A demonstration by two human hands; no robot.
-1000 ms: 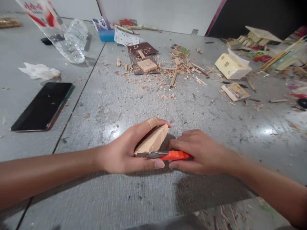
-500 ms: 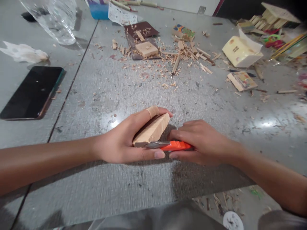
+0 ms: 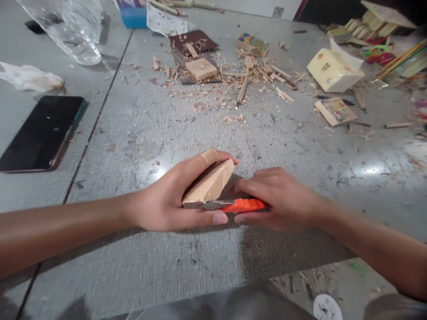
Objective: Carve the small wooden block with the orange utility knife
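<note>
A pale wooden block (image 3: 210, 180) with a slanted face is held in my left hand (image 3: 167, 195), its index finger, wrapped in a beige bandage, running along the far side and its thumb along the near side. My right hand (image 3: 280, 200) is closed round the orange handle of a craft knife (image 3: 247, 205). The knife's grey blade points left and lies against the near lower edge of the block, just above my left thumb. The other fingers of my left hand are hidden under the block.
Wood shavings (image 3: 233, 89) and a small wooden square (image 3: 201, 69) lie beyond my hands. A phone (image 3: 43, 133) and a clear plastic cup (image 3: 76, 40) are at the left. A tissue pack (image 3: 333, 71) and a painted block (image 3: 335, 111) sit at the right.
The view has shifted slightly. The block and both hands keep nearly the same pose, with the blade still against the block's near edge.
</note>
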